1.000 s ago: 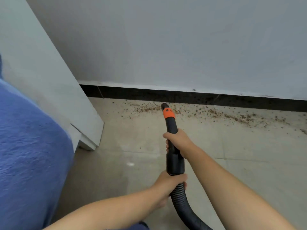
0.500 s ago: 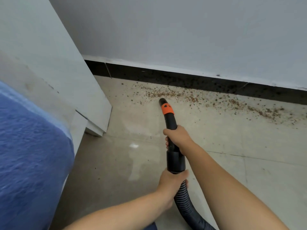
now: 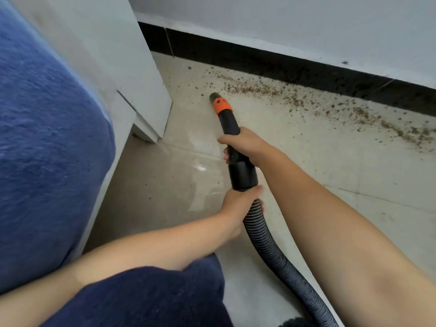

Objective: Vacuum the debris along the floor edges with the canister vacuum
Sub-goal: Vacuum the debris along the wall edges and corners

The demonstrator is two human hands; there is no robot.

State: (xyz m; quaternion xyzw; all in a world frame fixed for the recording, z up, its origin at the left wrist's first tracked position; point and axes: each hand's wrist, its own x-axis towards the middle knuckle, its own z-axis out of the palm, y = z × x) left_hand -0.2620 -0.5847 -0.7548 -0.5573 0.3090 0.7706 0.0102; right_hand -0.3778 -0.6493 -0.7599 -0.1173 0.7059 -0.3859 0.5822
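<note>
Both hands clamp the vacuum: right hand nearer the nozzle, left hand on the hose, debris ahead-right of the tip.

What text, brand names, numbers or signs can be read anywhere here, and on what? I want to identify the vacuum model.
None can be read.
The orange collar on the vacuum nozzle bears small dark marks, too small and blurred to tell whether they are symbols or letters.
The black cuff, the ribbed hose, the black baseboard and the white cabinet show no lettering.
</note>
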